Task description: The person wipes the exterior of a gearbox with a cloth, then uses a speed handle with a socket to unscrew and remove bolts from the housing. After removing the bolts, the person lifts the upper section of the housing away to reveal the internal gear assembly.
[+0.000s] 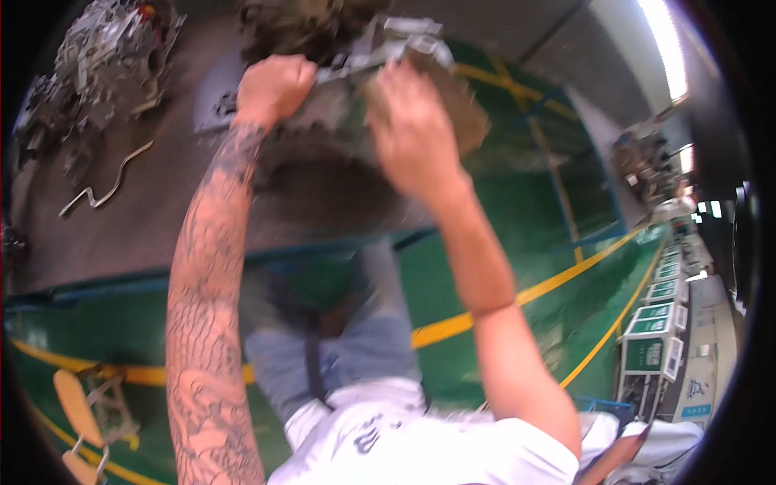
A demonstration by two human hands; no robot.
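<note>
Where hands (277,87) (414,129) reach, a metal part (330,103) lies between.

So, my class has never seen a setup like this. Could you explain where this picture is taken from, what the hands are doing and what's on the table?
There is no machine arm here: a person works bare-handed. The one picture comes from a wide fisheye camera worn on their head, looking down, so straight edges bend. In front is a dark brown workbench top. On its left side sit a large silver-grey metal machine housing and a thin, bent metal rod. The left hand is curled into a fist beside a blurred grey metal part; whether it grips anything is hidden. The right hand is open, over the right side of that part; blur hides whether it touches.
</note>
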